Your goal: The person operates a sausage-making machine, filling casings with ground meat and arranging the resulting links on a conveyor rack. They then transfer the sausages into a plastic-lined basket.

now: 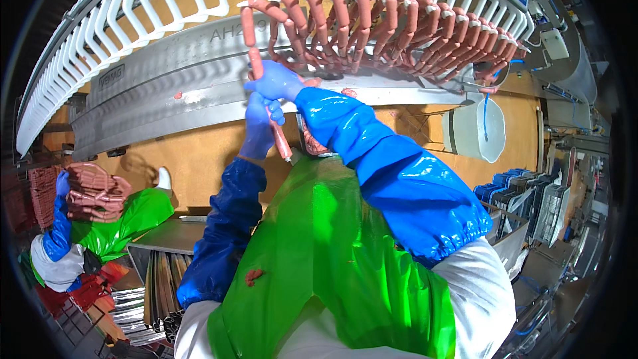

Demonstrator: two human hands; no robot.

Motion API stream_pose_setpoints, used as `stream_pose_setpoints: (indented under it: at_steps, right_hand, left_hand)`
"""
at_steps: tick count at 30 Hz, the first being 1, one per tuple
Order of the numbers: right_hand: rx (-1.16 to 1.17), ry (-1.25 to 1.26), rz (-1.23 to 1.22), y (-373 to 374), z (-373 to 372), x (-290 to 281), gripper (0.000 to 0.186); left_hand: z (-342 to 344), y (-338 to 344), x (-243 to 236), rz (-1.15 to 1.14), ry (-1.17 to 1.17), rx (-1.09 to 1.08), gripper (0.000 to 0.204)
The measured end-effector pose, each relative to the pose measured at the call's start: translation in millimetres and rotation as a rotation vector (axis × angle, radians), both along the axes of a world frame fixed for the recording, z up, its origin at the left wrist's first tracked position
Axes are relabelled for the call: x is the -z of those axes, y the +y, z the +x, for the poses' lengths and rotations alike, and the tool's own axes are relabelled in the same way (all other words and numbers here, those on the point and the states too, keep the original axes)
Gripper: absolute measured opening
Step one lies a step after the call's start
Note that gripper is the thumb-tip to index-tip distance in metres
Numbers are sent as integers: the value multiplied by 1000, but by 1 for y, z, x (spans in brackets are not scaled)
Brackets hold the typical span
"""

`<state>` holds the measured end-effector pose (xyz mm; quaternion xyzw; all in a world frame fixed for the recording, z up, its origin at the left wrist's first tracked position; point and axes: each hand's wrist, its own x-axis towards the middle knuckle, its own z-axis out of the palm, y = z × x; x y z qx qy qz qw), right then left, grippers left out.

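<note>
Green apron [279, 233] foremost; left grip [258, 126] clasps a sausage [280, 141], hiding part; right grip [275, 81] seems closed around another link [255, 61].

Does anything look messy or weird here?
Yes, a little. A reddish scrap sits on the near green apron, and a small pink bit lies on the metal tray. They look odd because they're loose, away from the hanging sausages.

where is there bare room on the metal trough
The metal trough is mostly bare left of the left hand, between white hooks and front edge, bar a small pink scrap. Its right part is crowded by hanging sausages.
</note>
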<state>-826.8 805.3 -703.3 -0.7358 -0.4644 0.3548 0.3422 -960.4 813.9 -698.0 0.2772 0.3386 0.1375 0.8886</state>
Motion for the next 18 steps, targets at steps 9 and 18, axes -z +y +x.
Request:
stream_pose_setpoints:
  at_steps: [9, 18]
  right_hand:
    - [251, -252, 51, 6, 3, -6, 36]
    - [-46, -381, -19, 36, 58, 14, 40]
  left_hand:
    - [-60, -53, -19, -448, -206, -45, 18]
    - [-103, -104, -57, -592, -205, -89, 20]
